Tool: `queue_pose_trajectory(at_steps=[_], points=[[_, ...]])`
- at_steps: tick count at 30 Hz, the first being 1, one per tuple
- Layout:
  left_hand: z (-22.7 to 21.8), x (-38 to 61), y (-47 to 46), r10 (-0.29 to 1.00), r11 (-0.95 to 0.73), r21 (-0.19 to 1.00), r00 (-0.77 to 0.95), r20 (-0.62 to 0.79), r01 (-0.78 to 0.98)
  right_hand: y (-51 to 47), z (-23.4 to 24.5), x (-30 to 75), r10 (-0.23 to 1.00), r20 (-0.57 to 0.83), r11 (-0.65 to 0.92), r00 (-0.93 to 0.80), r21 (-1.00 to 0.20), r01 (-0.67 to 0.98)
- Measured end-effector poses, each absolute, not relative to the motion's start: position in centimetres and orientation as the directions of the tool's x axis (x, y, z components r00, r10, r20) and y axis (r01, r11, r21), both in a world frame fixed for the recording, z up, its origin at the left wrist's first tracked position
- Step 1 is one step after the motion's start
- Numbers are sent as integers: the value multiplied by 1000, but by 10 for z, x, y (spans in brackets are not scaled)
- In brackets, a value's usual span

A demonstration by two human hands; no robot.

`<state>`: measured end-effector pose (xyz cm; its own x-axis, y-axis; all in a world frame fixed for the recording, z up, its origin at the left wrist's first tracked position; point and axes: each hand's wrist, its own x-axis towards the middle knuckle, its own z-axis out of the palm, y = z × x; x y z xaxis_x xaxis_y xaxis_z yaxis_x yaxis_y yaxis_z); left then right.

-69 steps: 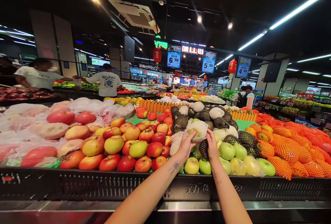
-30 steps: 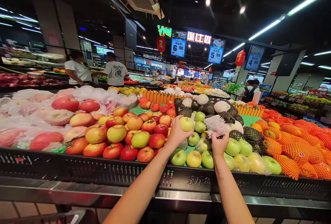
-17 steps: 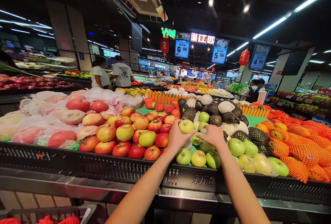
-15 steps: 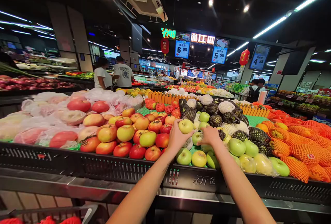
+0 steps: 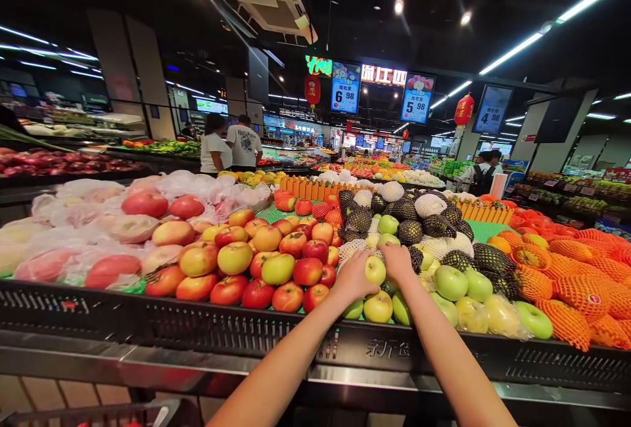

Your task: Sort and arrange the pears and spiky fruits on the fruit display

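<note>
My left hand (image 5: 355,276) is curled around a yellow-green apple (image 5: 375,270), above the front of the produce bin. Close beside it on the right, my right hand (image 5: 398,263) reaches into the pile, knuckles bent. Its fingertips are hidden, so what they hold cannot be made out; a green apple (image 5: 389,240) shows just past them. Beneath the hands lie more apples, among them a yellow-green one (image 5: 378,307) at the bin's front wall. Left of my left hand is a heap of red and yellow apples (image 5: 308,270).
A black slatted bin edge (image 5: 221,332) runs across the front. Bagged fruit (image 5: 113,269) lies left; netted dark fruit (image 5: 409,232) sits behind the hands, orange-netted fruit (image 5: 566,289) right. Two people (image 5: 245,144) stand beyond the display. A basket rim (image 5: 138,407) shows bottom left.
My left hand has moved down and right with the apple, closer to my right hand. The right hand stays over nearly the same spot. The view has shifted slightly.
</note>
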<state>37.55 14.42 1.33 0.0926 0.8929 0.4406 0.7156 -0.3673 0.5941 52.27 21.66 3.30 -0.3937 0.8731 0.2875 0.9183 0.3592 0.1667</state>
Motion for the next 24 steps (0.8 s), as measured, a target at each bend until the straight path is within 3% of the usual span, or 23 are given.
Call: queue_pose_trajectory(at_steps=[11, 17, 19, 22, 24], points=[[29, 385, 159, 964, -240, 383, 171, 206, 892, 217, 44, 534, 865, 261, 420, -428, 92, 903], [34, 395, 163, 983, -157, 285, 122, 136, 946, 186, 78, 553, 844, 459, 313, -277, -3, 950], [37, 394, 168, 985, -153, 275, 125, 115, 949, 175, 82, 559, 879, 399, 308, -259, -62, 949], [45, 384, 179, 982, -188, 284, 179, 59, 940, 165, 74, 556, 901, 191, 414, -389, -118, 902], [52, 373, 186, 971, -232, 292, 239, 13, 928, 162, 64, 547, 881, 137, 469, -452, -132, 873]])
